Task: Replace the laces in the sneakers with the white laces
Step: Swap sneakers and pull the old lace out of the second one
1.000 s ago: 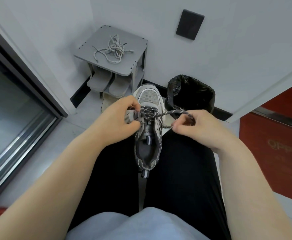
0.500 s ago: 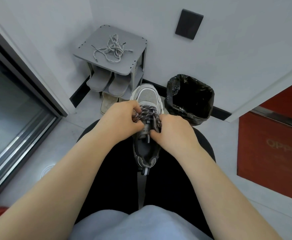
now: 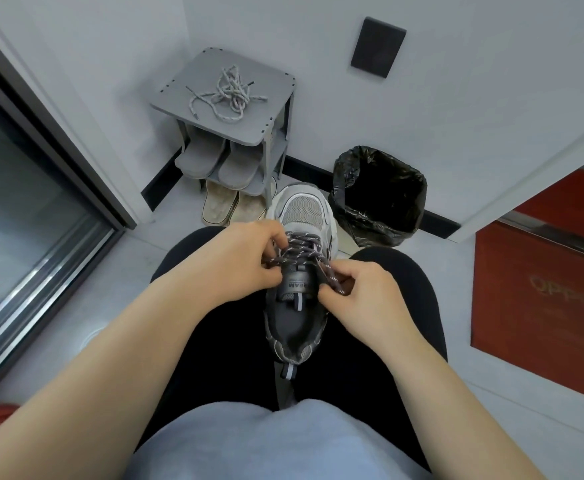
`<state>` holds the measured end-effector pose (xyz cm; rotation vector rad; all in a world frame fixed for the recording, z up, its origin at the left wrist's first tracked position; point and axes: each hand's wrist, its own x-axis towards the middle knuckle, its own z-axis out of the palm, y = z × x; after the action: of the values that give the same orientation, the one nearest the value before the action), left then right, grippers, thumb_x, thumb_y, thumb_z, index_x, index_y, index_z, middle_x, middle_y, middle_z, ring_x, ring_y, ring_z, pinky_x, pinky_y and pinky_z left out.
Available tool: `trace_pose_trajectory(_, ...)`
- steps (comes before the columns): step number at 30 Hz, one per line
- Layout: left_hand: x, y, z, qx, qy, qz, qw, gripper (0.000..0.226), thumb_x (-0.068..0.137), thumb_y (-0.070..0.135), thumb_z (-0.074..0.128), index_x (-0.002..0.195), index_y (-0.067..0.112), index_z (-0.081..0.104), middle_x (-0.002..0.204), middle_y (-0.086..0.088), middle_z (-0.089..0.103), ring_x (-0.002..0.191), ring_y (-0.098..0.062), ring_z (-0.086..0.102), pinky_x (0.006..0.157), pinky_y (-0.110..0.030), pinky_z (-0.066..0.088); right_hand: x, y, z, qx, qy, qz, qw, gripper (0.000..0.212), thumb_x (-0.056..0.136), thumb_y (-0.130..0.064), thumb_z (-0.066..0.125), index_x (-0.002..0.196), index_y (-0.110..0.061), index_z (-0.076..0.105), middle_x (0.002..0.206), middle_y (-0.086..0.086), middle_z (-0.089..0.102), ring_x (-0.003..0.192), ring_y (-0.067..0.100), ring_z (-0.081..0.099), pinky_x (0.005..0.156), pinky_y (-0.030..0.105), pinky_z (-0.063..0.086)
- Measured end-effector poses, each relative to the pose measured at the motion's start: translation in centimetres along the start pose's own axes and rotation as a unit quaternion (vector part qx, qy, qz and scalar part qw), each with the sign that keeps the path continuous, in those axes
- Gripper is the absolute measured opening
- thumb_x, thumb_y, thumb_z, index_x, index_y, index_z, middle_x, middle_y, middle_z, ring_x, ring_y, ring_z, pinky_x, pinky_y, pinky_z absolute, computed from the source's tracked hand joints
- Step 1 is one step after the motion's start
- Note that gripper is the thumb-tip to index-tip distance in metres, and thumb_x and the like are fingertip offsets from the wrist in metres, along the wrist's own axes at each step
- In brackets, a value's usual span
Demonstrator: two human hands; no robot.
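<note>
1. The sneaker (image 3: 297, 323) stands upright between my knees, toe pointing away from me, heel toward my lap; it is the only sneaker I can see.
2. The dark lace (image 3: 299, 251) is crossed through the eyelets over most of the tongue; only the top looks loosened, so I judge the unlacing has barely begun.
3. The left grip (image 3: 245, 261) is narrow, with fingers and thumb pinched on the dark lace at the left side of the eyelet rows.
4. The right grip (image 3: 363, 296) is also narrow; it pinches the free end of the dark lace just beside the top right eyelet, and the tip pokes out past the fingers.
5. The white laces (image 3: 228, 95) lie in a loose tangle on top of the grey shoe rack (image 3: 270, 123) against the wall, well apart from both grips and untouched; slippers (image 3: 214, 157) sit on the shelves beneath, and a black-lined bin (image 3: 377, 199) stands just beyond the toe.
6. Done: little that shows. Left, by my reckoning: pull the dark lace out row by row, fetch the white laces, thread and tie them, then do the same on the second sneaker, wherever it is.
</note>
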<state>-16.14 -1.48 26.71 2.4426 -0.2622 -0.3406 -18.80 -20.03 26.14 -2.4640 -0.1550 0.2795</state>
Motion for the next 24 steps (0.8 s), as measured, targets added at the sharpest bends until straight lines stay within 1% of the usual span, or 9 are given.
trace_pose_trajectory(2,0.0,0.1,0.0,0.007,0.003,0.001,1.0,0.025,0.073,0.014,0.067,0.094,0.023,0.058,0.067,0.014,0.057,0.058,0.009,0.051,0.058,-0.004,0.037,0.0,0.2,-0.2,0.023,-0.032,0.011,0.999,0.008,0.077,-0.025,0.067,0.082,-0.018,0.066,0.067,-0.004,0.061,0.064,0.01,0.056,0.063,0.025,0.045)
trace_pose_trajectory(4,0.2,0.1,-0.1,0.021,0.002,-0.003,1.0,0.025,0.073,0.016,0.067,0.095,0.023,0.057,0.068,0.014,0.057,0.059,0.006,0.049,0.057,-0.004,0.037,0.5,0.4,-0.7,0.119,-0.066,0.041,0.99,0.028,0.073,-0.038,0.072,0.098,-0.028,0.066,0.085,-0.012,0.065,0.075,0.004,0.062,0.073,0.02,0.05)
trace_pose_trajectory(6,0.5,0.1,-0.1,0.026,-0.01,-0.008,1.0,0.027,0.073,0.019,0.068,0.097,0.023,0.057,0.069,0.014,0.057,0.061,0.005,0.05,0.057,-0.007,0.038,1.4,0.3,-1.5,0.241,-0.037,0.078,0.967,0.028,0.077,-0.049,0.066,0.096,-0.028,0.067,0.093,-0.009,0.069,0.08,0.005,0.066,0.076,0.024,0.053)
trace_pose_trajectory(8,0.9,0.1,-0.1,0.02,-0.028,-0.012,0.999,0.027,0.075,0.029,0.069,0.098,0.023,0.057,0.072,0.015,0.056,0.066,0.003,0.051,0.064,-0.015,0.041,2.5,0.1,-2.2,0.298,0.033,0.105,0.948,0.019,0.091,-0.035,0.053,0.084,-0.023,0.066,0.083,-0.002,0.07,0.068,0.008,0.067,0.065,0.023,0.054)
trace_pose_trajectory(10,1.4,0.3,-0.3,0.011,-0.036,-0.019,0.999,0.022,0.08,0.043,0.063,0.091,0.025,0.057,0.075,0.016,0.055,0.07,0.002,0.051,0.066,-0.021,0.04,3.5,0.4,-2.2,0.227,0.053,0.089,0.968,0.023,0.094,-0.019,0.049,0.077,-0.023,0.064,0.071,-0.002,0.069,0.057,0.008,0.064,0.056,0.023,0.051)
trace_pose_trajectory(13,2.4,0.1,-0.6,0.017,-0.016,-0.035,0.999,0.023,0.093,0.036,0.046,0.081,0.022,0.059,0.071,0.011,0.055,0.069,-0.009,0.052,0.062,-0.023,0.037,4.0,0.4,-1.1,0.08,-0.016,0.05,0.995,0.014,0.086,-0.021,0.062,0.077,-0.026,0.07,0.069,-0.008,0.068,0.062,0.007,0.065,0.064,0.025,0.05)
trace_pose_trajectory(15,2.9,-0.3,-0.8,0.02,-0.016,-0.047,0.999,0.022,0.093,0.026,0.048,0.078,0.022,0.062,0.062,0.011,0.055,0.058,-0.003,0.051,0.055,-0.019,0.033,4.0,0.3,-0.3,0.047,-0.01,0.043,0.998,0.008,0.084,-0.022,0.066,0.082,-0.023,0.074,0.07,-0.011,0.067,0.065,0.003,0.062,0.069,0.019,0.048)
trace_pose_trajectory(18,3.2,-0.2,-1.0,0.004,-0.057,-0.057,0.997,0.011,0.087,0.027,0.06,0.08,0.019,0.063,0.055,0.008,0.061,0.039,0.003,0.048,0.051,-0.02,0.037,4.2,0.3,0.1,0.057,0.028,0.039,0.997,0.006,0.083,-0.022,0.068,0.085,-0.021,0.074,0.068,-0.015,0.062,0.059,-0.005,0.054,0.057,0.005,0.039)
trace_pose_trajectory(24,3.5,-0.2,-0.8,0.009,-0.048,-0.025,0.999,0.012,0.079,0.026,0.07,0.073,0.021,0.061,0.067,0.01,0.057,0.056,-0.001,0.049,0.053,-0.014,0.036,4.5,-0.1,0.6,0.022,0.004,0.012,1.0,0.008,0.087,-0.021,0.061,0.081,-0.024,0.065,0.073,-0.013,0.061,0.068,0.005,0.056,0.069,0.023,0.044)
